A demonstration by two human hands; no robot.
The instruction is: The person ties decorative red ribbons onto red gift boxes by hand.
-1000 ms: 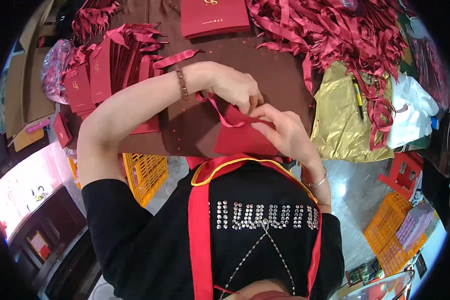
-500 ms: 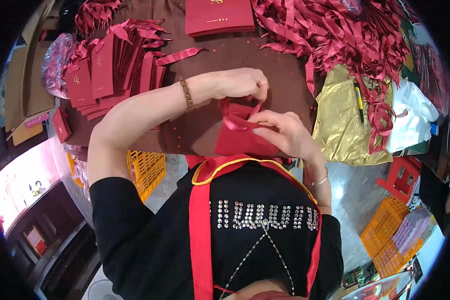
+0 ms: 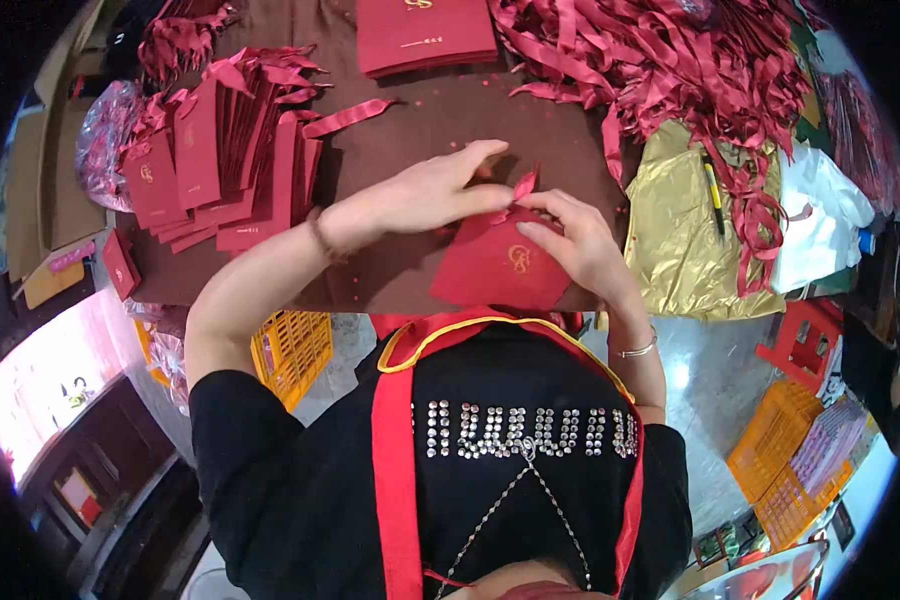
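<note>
A small red paper gift bag (image 3: 490,265) with a gold logo lies tilted at the table's front edge. A short loop of red satin ribbon (image 3: 528,182) rises from its top. My right hand (image 3: 582,245) grips the bag's upper edge by the ribbon, with thumb and fingers closed there. My left hand (image 3: 435,190) is on the other side of the ribbon. Its thumb reaches the top of the bag, while its index finger stands apart above.
Finished-looking red bags with ribbons (image 3: 200,150) stand stacked at left. Flat red bags (image 3: 425,45) lie at the back. Loose ribbons (image 3: 670,70) heap at back right, near gold wrapping (image 3: 670,240), a yellow-black pen (image 3: 715,198) and white plastic (image 3: 820,230).
My left hand has gone from a closed grip on the ribbon to spread fingers. The bag's gold logo now shows, and the ribbon stands up at its top.
</note>
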